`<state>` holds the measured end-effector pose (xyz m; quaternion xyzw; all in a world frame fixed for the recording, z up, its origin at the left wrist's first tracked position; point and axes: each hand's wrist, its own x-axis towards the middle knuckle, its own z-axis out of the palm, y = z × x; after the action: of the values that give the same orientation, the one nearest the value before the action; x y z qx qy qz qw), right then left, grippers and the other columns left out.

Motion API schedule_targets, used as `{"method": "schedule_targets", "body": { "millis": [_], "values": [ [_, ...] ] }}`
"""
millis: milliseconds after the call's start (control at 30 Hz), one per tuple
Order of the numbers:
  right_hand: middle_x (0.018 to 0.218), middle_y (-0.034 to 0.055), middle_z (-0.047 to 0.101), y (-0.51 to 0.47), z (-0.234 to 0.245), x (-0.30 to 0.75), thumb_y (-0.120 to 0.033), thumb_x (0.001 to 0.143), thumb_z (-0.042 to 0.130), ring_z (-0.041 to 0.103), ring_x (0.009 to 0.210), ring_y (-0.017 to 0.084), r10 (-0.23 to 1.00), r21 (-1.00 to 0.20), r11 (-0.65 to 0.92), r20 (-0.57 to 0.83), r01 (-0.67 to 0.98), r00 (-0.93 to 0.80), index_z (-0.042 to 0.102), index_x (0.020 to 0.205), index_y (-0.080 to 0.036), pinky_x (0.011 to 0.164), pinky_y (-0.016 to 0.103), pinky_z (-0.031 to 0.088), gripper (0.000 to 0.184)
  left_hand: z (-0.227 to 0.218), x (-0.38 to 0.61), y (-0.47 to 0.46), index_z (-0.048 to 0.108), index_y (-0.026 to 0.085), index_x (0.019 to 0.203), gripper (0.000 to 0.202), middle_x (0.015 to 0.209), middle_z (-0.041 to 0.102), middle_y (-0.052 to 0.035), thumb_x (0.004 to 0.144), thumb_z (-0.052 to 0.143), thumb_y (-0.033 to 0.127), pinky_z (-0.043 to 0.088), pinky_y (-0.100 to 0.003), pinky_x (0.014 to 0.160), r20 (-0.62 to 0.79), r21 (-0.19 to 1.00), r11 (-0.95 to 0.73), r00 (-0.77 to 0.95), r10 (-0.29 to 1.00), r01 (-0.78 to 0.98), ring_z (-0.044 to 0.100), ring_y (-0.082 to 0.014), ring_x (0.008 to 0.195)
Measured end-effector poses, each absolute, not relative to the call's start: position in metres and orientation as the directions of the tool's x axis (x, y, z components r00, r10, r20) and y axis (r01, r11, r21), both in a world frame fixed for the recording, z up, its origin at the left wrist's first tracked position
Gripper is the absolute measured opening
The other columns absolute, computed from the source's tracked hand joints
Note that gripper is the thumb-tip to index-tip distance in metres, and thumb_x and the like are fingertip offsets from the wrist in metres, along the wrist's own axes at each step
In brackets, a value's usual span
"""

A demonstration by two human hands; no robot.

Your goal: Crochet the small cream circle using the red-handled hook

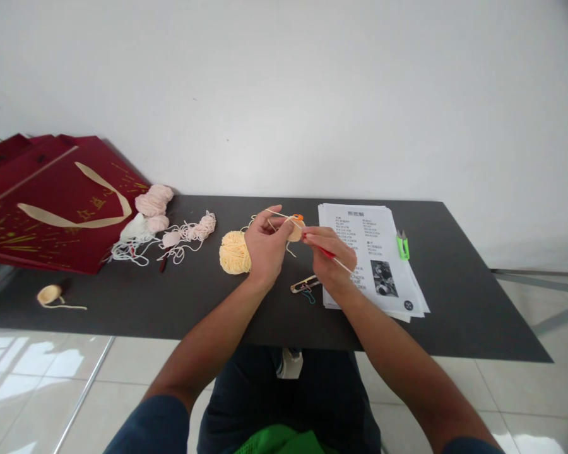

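Observation:
My left hand (264,244) pinches a small round tan crochet piece (296,230) with an orange marker on its top, and a strand of pale yarn runs over its fingers. My right hand (328,251) grips a red-handled crochet hook (337,259) whose tip points into the piece. A ball of yellow yarn (233,252) lies on the dark table (170,296) just left of my left hand.
Printed pattern sheets (383,252) lie under my right hand, green snips (402,244) on their right edge. A small clip and blue bits (305,287) sit below my hands. Pink yarn scraps (170,230), red gift bags (52,202) and a tan crochet bit (50,294) lie left.

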<state>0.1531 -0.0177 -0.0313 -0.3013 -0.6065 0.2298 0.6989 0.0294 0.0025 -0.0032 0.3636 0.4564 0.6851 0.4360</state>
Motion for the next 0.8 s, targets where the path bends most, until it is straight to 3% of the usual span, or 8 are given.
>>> {"method": "schedule_targets", "body": {
  "millis": [200,433,600,700,800],
  "values": [
    [0.111,0.0013,0.082,-0.013,-0.035,0.158,-0.017,0.090,0.074,0.076,0.100,0.023,0.656,-0.671,0.723,0.741,0.162,0.144,0.080,0.108,-0.041,0.089,0.047,0.063,0.031,0.001,0.027,0.007,0.072,0.016,0.110,0.051,0.074,0.074,0.0024,0.061,0.087,0.016,0.054,-0.026,0.071,-0.039,0.850,-0.081,-0.215,0.976,-0.521,0.067,-0.0102,0.064],
    [0.110,-0.0012,0.083,-0.011,-0.038,0.157,-0.022,0.085,0.081,0.073,0.097,0.022,0.670,-0.703,0.676,0.712,0.222,0.210,0.082,0.102,-0.042,0.092,0.049,0.062,0.026,0.003,0.021,0.010,0.073,0.015,0.110,0.049,0.079,0.074,-0.0009,0.062,0.084,0.016,0.054,-0.029,0.076,-0.144,0.759,0.104,-0.010,0.989,-0.642,0.069,-0.0131,0.072],
    [0.105,0.0009,0.083,-0.008,-0.030,0.155,-0.025,0.083,0.083,0.074,0.097,0.021,0.801,-0.818,0.575,0.553,-0.034,0.229,0.083,0.095,-0.035,0.092,0.044,0.062,0.016,0.004,0.016,0.013,0.074,0.016,0.113,0.051,0.083,0.074,-0.0026,0.063,0.083,0.016,0.055,-0.031,0.078,-0.162,0.744,0.164,0.062,0.985,-0.647,0.069,-0.0147,0.075],
    [0.096,-0.0001,0.082,-0.002,-0.026,0.157,-0.027,0.082,0.084,0.069,0.074,0.014,0.895,-0.856,0.436,0.381,-0.278,0.231,0.080,0.093,-0.030,0.072,0.033,0.060,0.012,0.005,0.014,0.013,0.076,0.017,0.113,0.053,0.069,0.065,0.0044,0.060,0.084,0.015,0.049,-0.026,0.067,-0.117,0.799,0.119,0.042,0.992,-0.590,0.060,-0.0093,0.062],
    [0.092,-0.0011,0.078,0.002,-0.022,0.163,-0.028,0.081,0.085,0.062,0.064,0.010,0.932,-0.834,0.362,0.324,-0.416,0.160,0.075,0.089,-0.027,0.063,0.027,0.053,0.013,0.005,0.013,0.012,0.078,0.018,0.112,0.054,0.065,0.060,0.0076,0.059,0.085,0.012,0.041,-0.022,0.059,-0.034,0.871,0.041,0.023,0.999,-0.490,0.050,-0.0054,0.055]
  ]
}}
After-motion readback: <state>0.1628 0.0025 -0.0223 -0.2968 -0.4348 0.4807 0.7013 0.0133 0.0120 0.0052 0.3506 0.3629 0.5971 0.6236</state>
